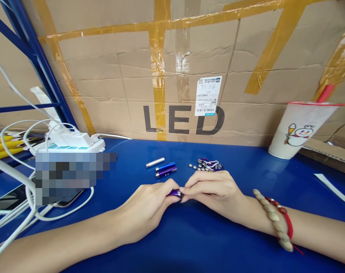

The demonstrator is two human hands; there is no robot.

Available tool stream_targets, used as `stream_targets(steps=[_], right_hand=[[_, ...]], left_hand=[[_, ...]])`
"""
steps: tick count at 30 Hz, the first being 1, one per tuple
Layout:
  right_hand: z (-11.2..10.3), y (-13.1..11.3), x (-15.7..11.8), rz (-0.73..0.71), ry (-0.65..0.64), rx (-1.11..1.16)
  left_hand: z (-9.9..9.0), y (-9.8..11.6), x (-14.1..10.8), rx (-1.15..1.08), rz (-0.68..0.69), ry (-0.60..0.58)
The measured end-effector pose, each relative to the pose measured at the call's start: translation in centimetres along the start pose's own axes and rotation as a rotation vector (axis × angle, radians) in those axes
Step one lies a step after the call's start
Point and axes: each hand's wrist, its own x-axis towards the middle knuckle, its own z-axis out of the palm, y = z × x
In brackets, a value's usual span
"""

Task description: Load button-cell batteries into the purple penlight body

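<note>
My left hand [149,206] is closed around a small purple metal tube that looks like a mini flashlight [175,193]; only its end shows past the fingers. At that end the fingertips of my right hand [214,189] pinch together, and any small part between them is hidden. Beyond my hands lie a silver mini flashlight [155,162], a blue one [165,167] and another purple one [166,172], side by side. To their right is a small pile of round silver button cells [206,167] mixed with purple pieces and pale cord loops.
A large taped cardboard box [118,83] stands behind the blue table [189,242]. At left are a white power strip [95,147], loose white cables and a phone [71,198]. A drink cup [291,132] and a white strip [334,189] are at right.
</note>
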Motion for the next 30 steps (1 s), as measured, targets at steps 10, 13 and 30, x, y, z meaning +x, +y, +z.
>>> stream_targets(steps=[10, 13, 30], right_hand=[[0.1, -0.67, 0.53, 0.164, -0.012, 0.048], [0.33, -0.62, 0.66, 0.277, -0.022, 0.068], [0.35, -0.53, 0.62, 0.389, -0.047, -0.007]], left_hand=[[0.08, 0.0, 0.16, 0.054, -0.01, -0.022], [0.3, -0.18, 0.18, 0.086, -0.014, 0.009], [0.3, -0.07, 0.25, 0.116, 0.027, 0.069]])
